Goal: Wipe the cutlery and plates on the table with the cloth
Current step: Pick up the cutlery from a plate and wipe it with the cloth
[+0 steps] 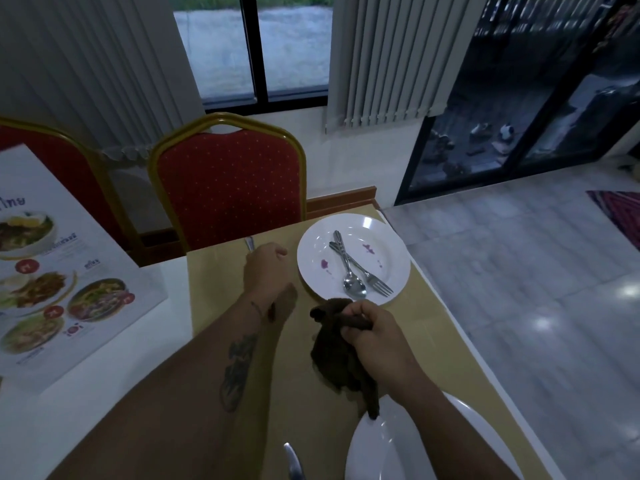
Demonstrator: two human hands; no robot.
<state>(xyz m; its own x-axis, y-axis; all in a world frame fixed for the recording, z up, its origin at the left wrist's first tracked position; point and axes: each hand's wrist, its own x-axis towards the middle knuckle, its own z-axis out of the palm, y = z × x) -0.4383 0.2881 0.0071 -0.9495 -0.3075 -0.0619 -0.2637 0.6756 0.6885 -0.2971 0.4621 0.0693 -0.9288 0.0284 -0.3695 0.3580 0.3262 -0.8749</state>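
A white plate (381,233) with purple stains lies at the table's far right corner, and a spoon (350,271) and a fork (370,276) lie crossed on it. My right hand (375,336) grips a dark brown cloth (337,358) just in front of that plate; the cloth hangs down to a second white plate (398,441) at the near edge. My left hand (265,268), fingers curled, holds a piece of cutlery (250,243) left of the stained plate; only its metal tip shows beyond the fist.
A laminated menu (65,278) stands on the table's left side. Two red chairs (232,181) stand behind the table. Another metal utensil (294,460) pokes up at the bottom edge. The table's right edge drops to a tiled floor (519,289).
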